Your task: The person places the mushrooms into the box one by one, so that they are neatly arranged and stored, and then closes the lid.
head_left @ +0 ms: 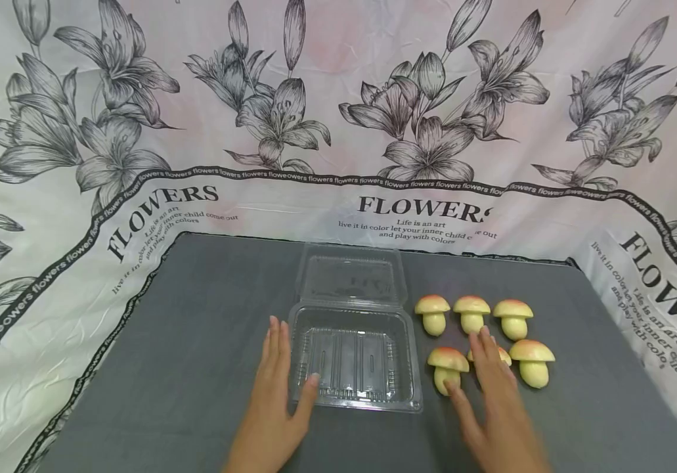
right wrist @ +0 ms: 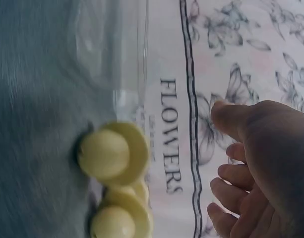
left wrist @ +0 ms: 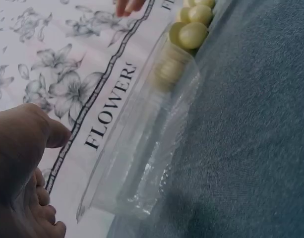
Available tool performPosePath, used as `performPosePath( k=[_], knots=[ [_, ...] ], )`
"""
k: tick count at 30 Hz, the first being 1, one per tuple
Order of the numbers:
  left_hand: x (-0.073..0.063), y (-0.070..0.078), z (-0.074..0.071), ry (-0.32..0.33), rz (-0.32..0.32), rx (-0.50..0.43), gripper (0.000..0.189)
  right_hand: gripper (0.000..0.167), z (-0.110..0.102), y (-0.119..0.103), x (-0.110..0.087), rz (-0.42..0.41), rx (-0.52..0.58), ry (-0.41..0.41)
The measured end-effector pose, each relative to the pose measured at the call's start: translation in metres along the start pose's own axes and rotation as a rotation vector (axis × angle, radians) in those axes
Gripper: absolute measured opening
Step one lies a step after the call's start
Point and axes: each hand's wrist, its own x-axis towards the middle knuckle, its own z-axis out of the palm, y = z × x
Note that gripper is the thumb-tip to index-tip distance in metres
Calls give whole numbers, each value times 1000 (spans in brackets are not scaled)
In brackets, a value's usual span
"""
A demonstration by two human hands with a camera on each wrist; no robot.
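Note:
A clear plastic clamshell box (head_left: 352, 401) lies with its lid (head_left: 350, 276) folded back behind it. To its right sit several yellow toy mushrooms (head_left: 435, 318) with reddish-topped caps, in two rows. My left hand (head_left: 273, 401) is by the box's left side, fingers straight and thumb spread, holding nothing; whether it touches the rim I cannot tell. Over the front row reaches my right hand (head_left: 498, 401), fingers extended, partly hiding the middle mushroom (head_left: 502, 357). Its thumb overlaps the stem of the front left mushroom (head_left: 448, 368). In the right wrist view this hand (right wrist: 261, 163) appears raised with nothing in its grasp.
Dark grey cloth (head_left: 196, 341) covers the table. A white flower-printed curtain (head_left: 291, 203) with black lettering borders the table at the back and both sides.

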Motion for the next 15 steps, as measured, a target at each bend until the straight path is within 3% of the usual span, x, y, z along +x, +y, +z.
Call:
performPosePath(
  k=[3, 15],
  knots=[
    [2, -4, -2, -17, -52, -63, 85, 91, -9, 9, 1, 27, -14, 20],
    [4, -14, 0, -133, -215, -171, 79, 80, -35, 50, 7, 156, -123, 102]
  ],
)
